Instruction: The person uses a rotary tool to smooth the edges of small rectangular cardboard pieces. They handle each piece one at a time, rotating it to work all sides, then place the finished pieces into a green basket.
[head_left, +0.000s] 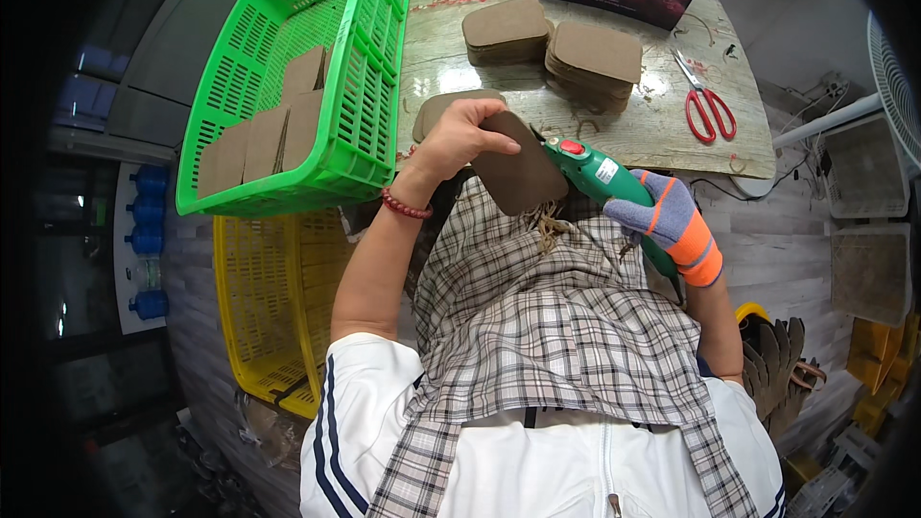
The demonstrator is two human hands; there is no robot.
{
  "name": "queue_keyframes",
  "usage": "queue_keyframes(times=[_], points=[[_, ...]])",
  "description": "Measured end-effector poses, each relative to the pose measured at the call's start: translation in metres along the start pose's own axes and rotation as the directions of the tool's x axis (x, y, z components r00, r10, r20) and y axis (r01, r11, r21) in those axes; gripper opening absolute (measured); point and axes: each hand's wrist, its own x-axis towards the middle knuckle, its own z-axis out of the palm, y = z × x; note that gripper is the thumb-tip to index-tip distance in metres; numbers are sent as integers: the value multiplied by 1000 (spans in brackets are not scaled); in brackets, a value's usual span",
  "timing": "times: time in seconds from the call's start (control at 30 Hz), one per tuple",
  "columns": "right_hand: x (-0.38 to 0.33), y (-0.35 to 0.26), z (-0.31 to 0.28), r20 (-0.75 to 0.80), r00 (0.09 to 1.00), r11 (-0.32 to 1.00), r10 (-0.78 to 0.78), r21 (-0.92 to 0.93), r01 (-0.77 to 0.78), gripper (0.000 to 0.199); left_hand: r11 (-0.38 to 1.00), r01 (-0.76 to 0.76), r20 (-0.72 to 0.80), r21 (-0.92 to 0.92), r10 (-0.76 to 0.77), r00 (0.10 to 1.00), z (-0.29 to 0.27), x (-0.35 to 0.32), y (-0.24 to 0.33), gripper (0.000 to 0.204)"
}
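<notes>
— Checked apron (537, 326) in the lap, and above it the bare left hand (459, 139) pinches a brown pad (518, 168) by its top edge.

— And the gloved right hand (672, 225)?

— Wrapped around a green electric cutter (600, 173), its blade at the pad's right edge. I'd keep the fingers away from the cut and turn the pad slowly.

— Around them?

— Pad stacks (552, 43) and red scissors (708, 105) on the desk (451, 48); more pads in the green basket (355, 67).
</notes>
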Motion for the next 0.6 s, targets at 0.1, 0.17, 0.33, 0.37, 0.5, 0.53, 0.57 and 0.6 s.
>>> queue_keyframes(times=[0.1,0.17,0.33,0.37,0.5,0.53,0.57,0.6], points=[[1,-3,3,12,1000,1000,-8,12,8,33,997,57,88,46,-61,994,13,0,3,20],[3,-3,6,28,999,999,-31,22,30,33,993,93,128,74,-102,987,17,1,-5,32],[6,5,15,54,997,987,-46,155,37,32,989,91,25,-113,-89,996,18,-8,-30,38],[7,8,15,58,997,981,-49,193,37,32,991,9,-100,-136,-23,995,9,-11,-33,33],[12,20,-1,-63,998,996,1,90,5,31,943,-246,-575,-224,76,815,-58,4,-55,24],[15,26,-4,-71,997,996,-27,85,33,32,964,-214,-612,-159,74,788,-66,10,-63,27],[16,27,-6,-74,997,995,-26,92,33,32,979,-178,-648,-95,75,758,-72,14,-69,30],[16,27,-6,-76,997,995,-24,99,32,33,989,-105,-679,107,150,719,-75,17,-78,34]])
